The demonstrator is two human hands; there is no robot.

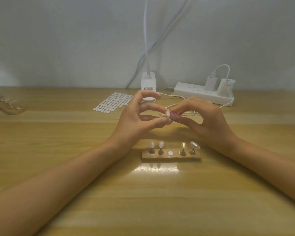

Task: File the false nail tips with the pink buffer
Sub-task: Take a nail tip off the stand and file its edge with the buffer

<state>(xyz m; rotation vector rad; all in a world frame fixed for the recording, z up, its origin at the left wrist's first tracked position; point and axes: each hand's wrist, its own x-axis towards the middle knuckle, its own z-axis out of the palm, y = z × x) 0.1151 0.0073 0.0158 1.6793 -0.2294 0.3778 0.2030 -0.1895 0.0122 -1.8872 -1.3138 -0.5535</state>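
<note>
My left hand [140, 120] pinches a pale false nail tip [167, 113] on its small stand, held up over the table. My right hand [204, 120] grips the pink buffer [174, 116], whose end lies against that tip. Below the hands a wooden holder [171, 157] carries several more nail tips on metal stands, such as the clear one at its right end [195, 145]. One round magnet spot [170, 153] in the holder's middle is bare.
A sheet of white adhesive tabs [113, 103] lies at the back left of the hands. A white power strip [203, 96] with plugs and cables sits at the back right, a lamp clamp [148, 82] at the back edge. Another wooden holder [8, 106] lies far left.
</note>
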